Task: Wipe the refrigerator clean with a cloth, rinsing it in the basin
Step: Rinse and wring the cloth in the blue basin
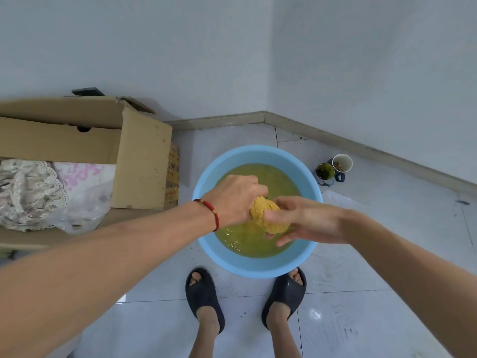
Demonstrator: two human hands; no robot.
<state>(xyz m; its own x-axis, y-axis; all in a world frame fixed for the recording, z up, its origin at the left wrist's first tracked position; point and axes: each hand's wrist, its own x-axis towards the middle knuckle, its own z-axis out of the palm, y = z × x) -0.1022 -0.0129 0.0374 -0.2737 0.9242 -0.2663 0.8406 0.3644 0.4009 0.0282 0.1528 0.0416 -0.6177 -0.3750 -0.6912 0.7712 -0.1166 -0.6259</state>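
Left hand (pixel 233 200): fingers curled round the upper end of the cloth (pixel 265 215), back of the hand facing up. A red bracelet (pixel 211 211) sits on the left wrist. Right hand (pixel 303 219): thumb and fingers wrapped round the lower part of the same cloth, fingertips pointing toward 9 o'clock. The two hands touch at the cloth.

Cloth: yellow, bunched into a tight wad, held between both hands over the centre of the basin (pixel 258 266), above the water (pixel 245 241).

Basin: round, light blue, on the tiled floor (pixel 361 306), holding yellow-green water. Ripples show on the water at 7 o'clock from the cloth.

Two feet in dark sandals (pixel 205 295) stand at 6 o'clock of the basin, toes just beside its rim. An open cardboard box (pixel 140 161) with fabric inside stands at 9 o'clock of the basin. Two cups (pixel 334 167) stand on the floor at 2 o'clock, near the baseboard (pixel 387 153).
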